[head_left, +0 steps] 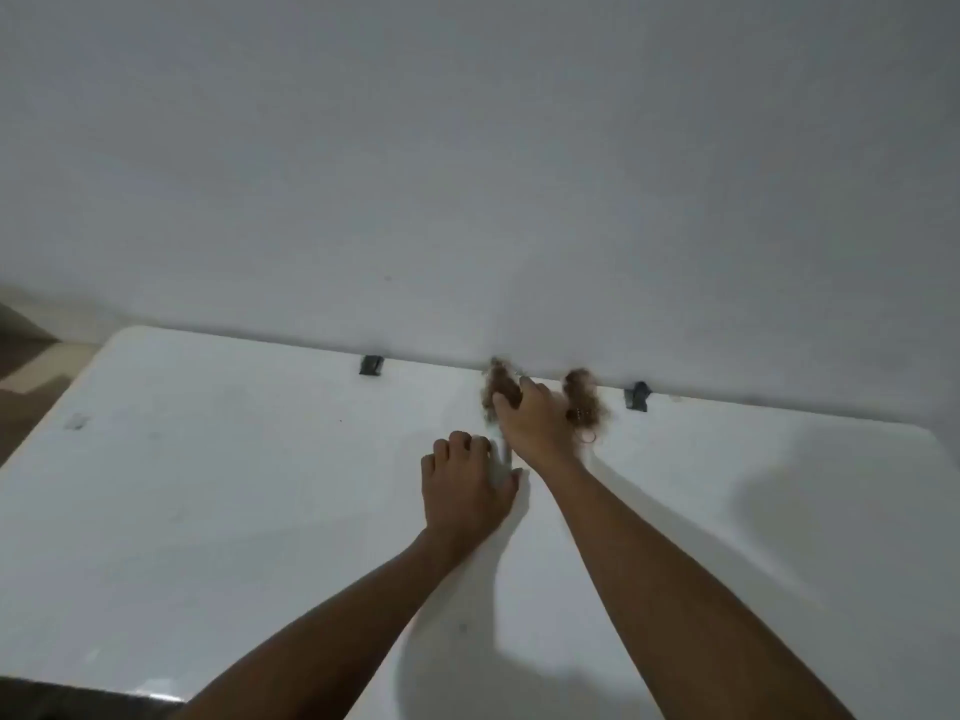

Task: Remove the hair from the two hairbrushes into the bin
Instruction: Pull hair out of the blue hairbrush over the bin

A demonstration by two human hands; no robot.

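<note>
Two hairbrushes matted with brown hair lie at the far edge of the white table (208,485), against the wall. My left hand (467,491) is closed around the pale handle (503,457) of the left hairbrush (497,389). My right hand (535,418) rests on that brush's head, fingers curled into the hair. The right hairbrush (584,402) lies just right of my right hand, apart from both hands, hair clumped over it. No bin is in view.
A plain white wall (467,174) rises directly behind the table. Two dark brackets (371,365) (638,396) sit along the table's back edge. Brown floor (26,366) shows at the far left, beyond the table's corner.
</note>
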